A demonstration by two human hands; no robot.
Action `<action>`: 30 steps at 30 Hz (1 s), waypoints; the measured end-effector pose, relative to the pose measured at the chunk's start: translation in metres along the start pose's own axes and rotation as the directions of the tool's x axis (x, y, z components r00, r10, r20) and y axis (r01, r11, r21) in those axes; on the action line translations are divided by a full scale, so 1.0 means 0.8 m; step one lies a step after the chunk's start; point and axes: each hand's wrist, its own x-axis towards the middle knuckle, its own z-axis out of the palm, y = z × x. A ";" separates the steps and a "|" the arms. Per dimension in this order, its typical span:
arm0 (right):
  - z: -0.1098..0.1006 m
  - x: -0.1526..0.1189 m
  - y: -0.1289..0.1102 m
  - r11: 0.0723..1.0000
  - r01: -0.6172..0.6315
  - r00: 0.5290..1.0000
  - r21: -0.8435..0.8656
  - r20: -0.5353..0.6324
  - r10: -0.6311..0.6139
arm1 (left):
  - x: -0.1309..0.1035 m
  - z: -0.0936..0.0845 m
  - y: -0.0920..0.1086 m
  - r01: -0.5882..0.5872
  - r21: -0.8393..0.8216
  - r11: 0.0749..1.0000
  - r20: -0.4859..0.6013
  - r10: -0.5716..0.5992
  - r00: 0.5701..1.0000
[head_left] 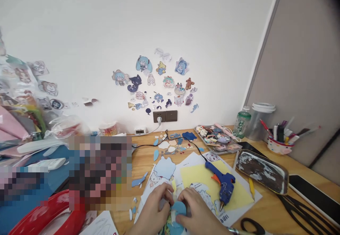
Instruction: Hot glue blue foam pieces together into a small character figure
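Observation:
At the bottom centre, my right hand (198, 210) grips a light-blue rounded cut-out piece (178, 208), its thumb pressed onto the front. My left hand (154, 210) is curled against the other side of the same piece. Below, a patterned yellow-green part shows between the hands; its kind is partly hidden. A larger pale-blue cut-out (164, 167) lies beyond the hands on a printed drawing sheet. To the right, a blue hot glue gun (221, 183) with an orange trigger rests on yellow paper (193, 175).
Small cut-outs (156, 155) lie scattered on the wooden table. A brown tray (261, 169), phone (316, 194), black scissors (252, 224) and pen holder (280, 145) are at right. A red ring-shaped object (75, 210) sits at left. The glue gun's black cord runs to the back.

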 end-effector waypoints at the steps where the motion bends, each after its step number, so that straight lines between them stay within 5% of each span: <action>1: -0.001 -0.002 -0.001 1.000 0.009 1.000 0.029 -0.004 -0.009 | 0.000 -0.002 0.002 -0.004 0.021 1.000 0.009 0.004 1.000; 9: -0.001 -0.006 -0.003 0.980 0.029 0.999 0.196 0.019 -0.034 | 0.004 -0.021 0.017 0.042 0.052 0.998 0.234 -0.053 0.971; 16: -0.010 0.003 0.006 0.805 -0.128 0.986 0.579 0.161 0.041 | -0.006 -0.021 0.022 0.084 0.206 0.975 0.286 -0.142 0.948; 22: -0.032 0.006 0.007 0.678 -0.218 0.973 0.702 0.211 0.094 | -0.009 0.000 0.025 0.058 0.245 0.968 0.238 -0.118 0.964; 30: -0.044 0.012 0.016 0.766 -0.209 0.975 0.608 0.072 0.209 | -0.011 0.005 0.033 0.034 0.216 0.976 0.267 -0.093 0.959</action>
